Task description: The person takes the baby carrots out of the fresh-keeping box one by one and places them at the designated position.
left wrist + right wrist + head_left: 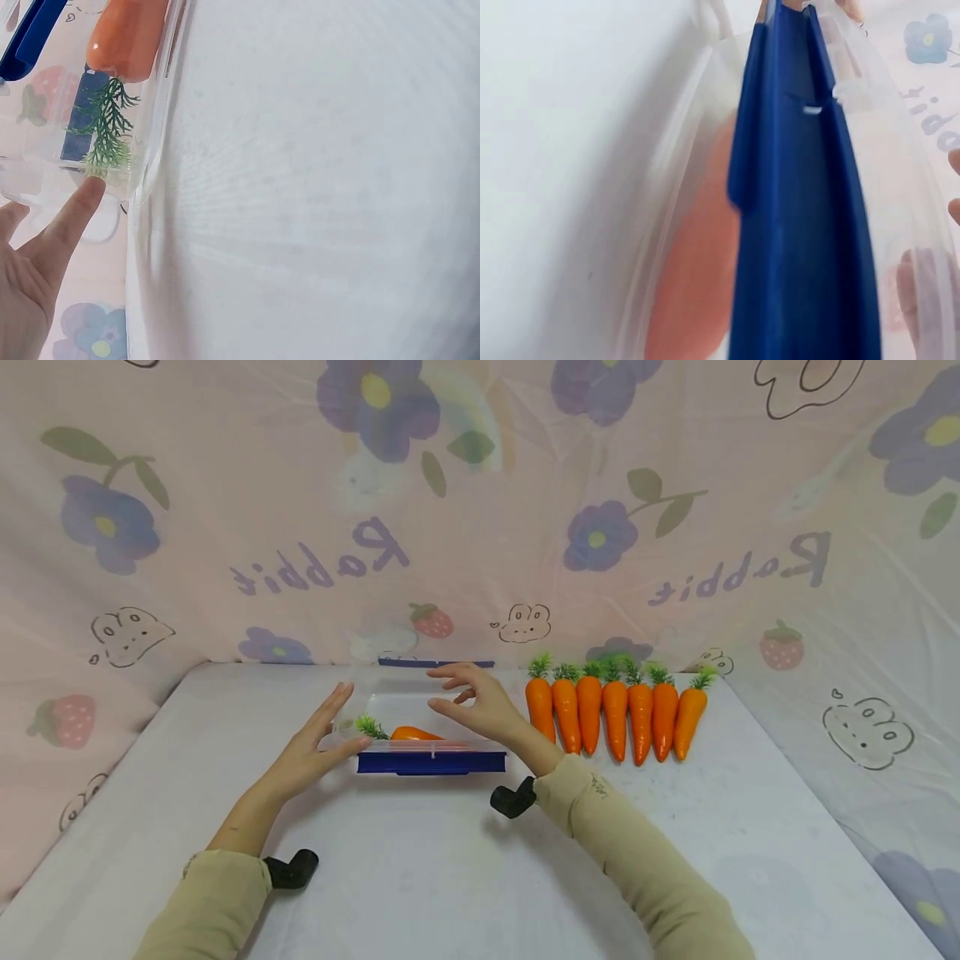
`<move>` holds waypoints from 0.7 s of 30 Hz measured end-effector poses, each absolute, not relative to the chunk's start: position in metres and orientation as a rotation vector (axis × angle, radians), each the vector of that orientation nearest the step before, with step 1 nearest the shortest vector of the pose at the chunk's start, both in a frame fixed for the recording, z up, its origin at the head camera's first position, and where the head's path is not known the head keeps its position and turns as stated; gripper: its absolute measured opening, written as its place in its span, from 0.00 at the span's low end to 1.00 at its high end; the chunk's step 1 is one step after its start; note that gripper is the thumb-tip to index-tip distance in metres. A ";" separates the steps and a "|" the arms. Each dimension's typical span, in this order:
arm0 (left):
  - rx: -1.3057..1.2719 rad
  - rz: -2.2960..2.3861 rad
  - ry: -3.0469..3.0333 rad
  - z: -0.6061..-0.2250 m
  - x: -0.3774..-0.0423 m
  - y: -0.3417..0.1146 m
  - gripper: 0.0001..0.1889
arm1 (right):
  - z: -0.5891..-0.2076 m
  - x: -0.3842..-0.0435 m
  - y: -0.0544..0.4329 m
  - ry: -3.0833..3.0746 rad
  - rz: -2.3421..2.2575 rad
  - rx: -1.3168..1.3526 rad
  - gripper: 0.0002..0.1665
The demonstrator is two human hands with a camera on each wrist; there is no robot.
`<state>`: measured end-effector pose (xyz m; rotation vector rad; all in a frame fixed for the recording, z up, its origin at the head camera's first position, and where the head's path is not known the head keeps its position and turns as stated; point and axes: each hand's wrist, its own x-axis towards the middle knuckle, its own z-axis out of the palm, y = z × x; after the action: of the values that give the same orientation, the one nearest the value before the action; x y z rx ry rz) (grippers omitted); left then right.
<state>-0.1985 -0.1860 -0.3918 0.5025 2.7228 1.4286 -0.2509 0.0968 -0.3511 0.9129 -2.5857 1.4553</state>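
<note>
A clear plastic box (405, 706) with blue clips stands on the table, its top open. Inside, along the near wall, lies an orange toy carrot (414, 733) with its green leafy top (109, 127) toward the left. My left hand (303, 760) is at the box's left side with straight, spread fingers, the thumb by the near left corner. Over the right part of the box hovers my right hand (483, 703), its fingers loosely bent and nothing between them. The near blue clip (806, 195) fills much of the right wrist view.
Right of the box, several more toy carrots (615, 718) lie side by side in a row, leaves pointing away. A white cloth covers the table (420, 877). Behind it hangs a printed curtain (480, 527).
</note>
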 end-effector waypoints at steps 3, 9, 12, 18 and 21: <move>0.495 1.425 2.724 -0.391 -0.198 -0.185 0.44 | -0.351 -0.251 0.092 -2.617 1.462 0.951 0.26; 0.505 1.443 2.708 -0.393 -0.200 -0.184 0.43 | -0.352 -0.255 0.085 -2.815 1.334 1.161 0.27; 0.504 1.434 2.713 -0.394 -0.201 -0.185 0.44 | -0.352 -0.256 0.084 -2.874 1.284 1.246 0.28; 0.496 1.415 2.731 -0.391 -0.199 -0.185 0.44 | -0.355 -0.259 0.083 -2.925 1.292 1.289 0.28; 0.505 1.421 2.727 -0.389 -0.198 -0.184 0.45 | -0.355 -0.259 0.082 -3.008 1.274 1.279 0.28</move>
<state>-0.1981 -0.1844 -0.3893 0.5051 2.7271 1.4212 -0.2590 0.0822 -0.3553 1.2794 -3.0078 1.2736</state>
